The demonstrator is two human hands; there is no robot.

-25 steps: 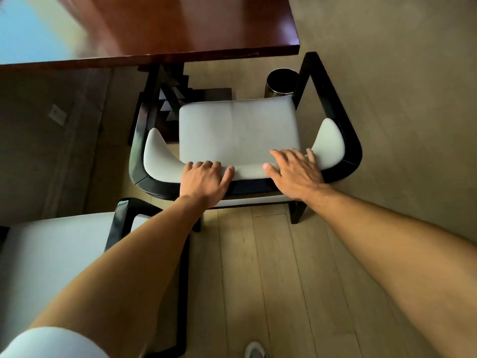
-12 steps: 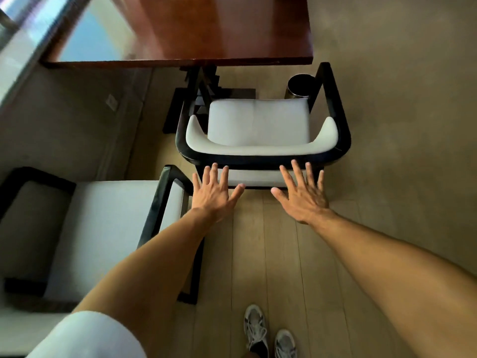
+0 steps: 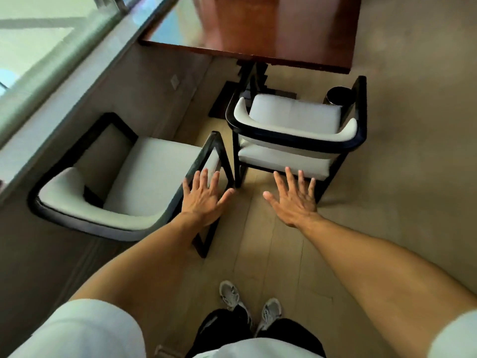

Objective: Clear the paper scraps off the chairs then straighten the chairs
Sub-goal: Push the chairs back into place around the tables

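Two black-framed chairs with pale cushions are in view. The far chair (image 3: 294, 115) stands tucked toward the dark wooden table (image 3: 271, 29), its back facing me. The near chair (image 3: 154, 174) sits at the left, turned sideways beside the wall. My left hand (image 3: 202, 200) hovers flat with fingers spread over the near chair's right armrest. My right hand (image 3: 293, 200) is spread flat above the floor, just short of the far chair's back. Both hands hold nothing. No paper scraps show on either seat.
A dark round bin (image 3: 336, 95) stands on the floor right of the far chair. A window ledge (image 3: 64, 81) runs along the left wall. The table's pedestal base (image 3: 232, 99) sits under the table. My shoes (image 3: 250, 306) stand on the wooden floorboards.
My hands let go of the far chair's back and drew toward me, fingers spread. The view pulled back and swung left, bringing the near chair and window into sight.
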